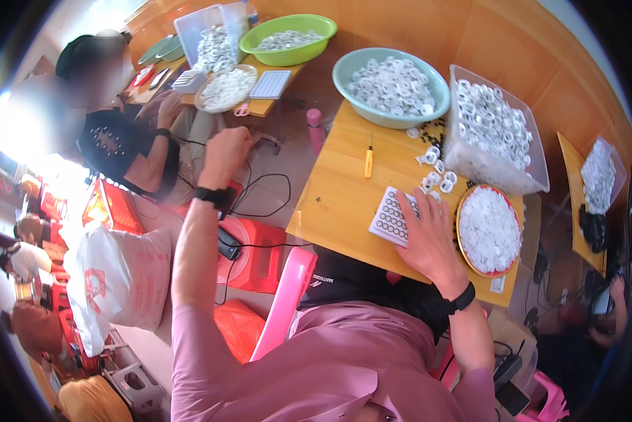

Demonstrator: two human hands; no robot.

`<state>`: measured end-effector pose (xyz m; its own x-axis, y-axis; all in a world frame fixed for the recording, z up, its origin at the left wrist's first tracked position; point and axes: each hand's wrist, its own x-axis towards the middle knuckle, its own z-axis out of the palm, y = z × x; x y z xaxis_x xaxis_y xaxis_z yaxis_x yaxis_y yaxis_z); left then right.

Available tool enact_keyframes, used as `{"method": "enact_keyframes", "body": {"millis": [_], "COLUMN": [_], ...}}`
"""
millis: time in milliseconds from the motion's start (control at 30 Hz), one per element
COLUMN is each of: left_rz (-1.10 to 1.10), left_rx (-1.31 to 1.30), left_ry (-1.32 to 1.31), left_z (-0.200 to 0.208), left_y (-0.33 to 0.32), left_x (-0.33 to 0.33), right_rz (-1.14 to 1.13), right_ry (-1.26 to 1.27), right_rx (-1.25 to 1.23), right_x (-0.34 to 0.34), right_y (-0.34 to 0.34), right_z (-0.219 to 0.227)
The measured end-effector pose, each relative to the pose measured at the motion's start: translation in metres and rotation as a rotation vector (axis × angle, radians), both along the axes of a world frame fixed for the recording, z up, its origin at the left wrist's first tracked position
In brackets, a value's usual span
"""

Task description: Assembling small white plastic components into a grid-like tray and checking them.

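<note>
My right hand (pixel 430 246) lies with its fingers spread over the right side of a white tray (pixel 390 218) set with rows of small round parts. The tray sits near the table's front edge, partly covered by my fingers. Off the table to the left, my left hand (pixel 226 153) is raised with its fingers curled in; whatever they may hold is hidden. Beyond my right fingertips lie several loose white rings (pixel 439 169) with dark centres. A round red-rimmed tray (pixel 459 243) heaped with small white pieces stands right of my right hand.
A yellow-handled screwdriver (pixel 369 163) lies on the wooden table (pixel 330 186). Behind stand a blue-green basin (pixel 340 81) and a clear bin (pixel 499 179), both full of white rings. A pink chair (pixel 288 299) and a red stool (pixel 263 264) are on the left. A co-worker (pixel 130 151) sits at another table.
</note>
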<state>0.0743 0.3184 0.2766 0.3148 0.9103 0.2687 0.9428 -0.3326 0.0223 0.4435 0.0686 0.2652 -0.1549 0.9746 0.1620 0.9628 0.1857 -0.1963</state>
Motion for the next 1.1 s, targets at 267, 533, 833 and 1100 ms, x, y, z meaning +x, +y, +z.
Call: {"method": "enact_keyframes", "body": {"millis": [267,533,833,1100], "left_rz": [0.255,0.539,0.355,0.095], "left_rx": [-0.353,-0.508,-0.619,-0.423], "left_ry": [-0.5,-0.803,-0.744,-0.841], "left_z": [-0.112,-0.201,-0.191,-0.151], "left_y": [0.015,0.021,0.071,0.152], "left_x": [-0.023,-0.022,0.034,0.115], "right_rz": [-0.018,-0.033,-0.003,-0.067], "right_ry": [-0.05,-0.083,-0.06,-0.055], "right_rx": [0.016,-0.044,0.041,-0.012], "right_x": [-0.007,-0.015,-0.001,0.017], "right_y": [0.0,-0.007,-0.02,-0.039], "right_z": [0.005,0.018,0.038,0.041]}}
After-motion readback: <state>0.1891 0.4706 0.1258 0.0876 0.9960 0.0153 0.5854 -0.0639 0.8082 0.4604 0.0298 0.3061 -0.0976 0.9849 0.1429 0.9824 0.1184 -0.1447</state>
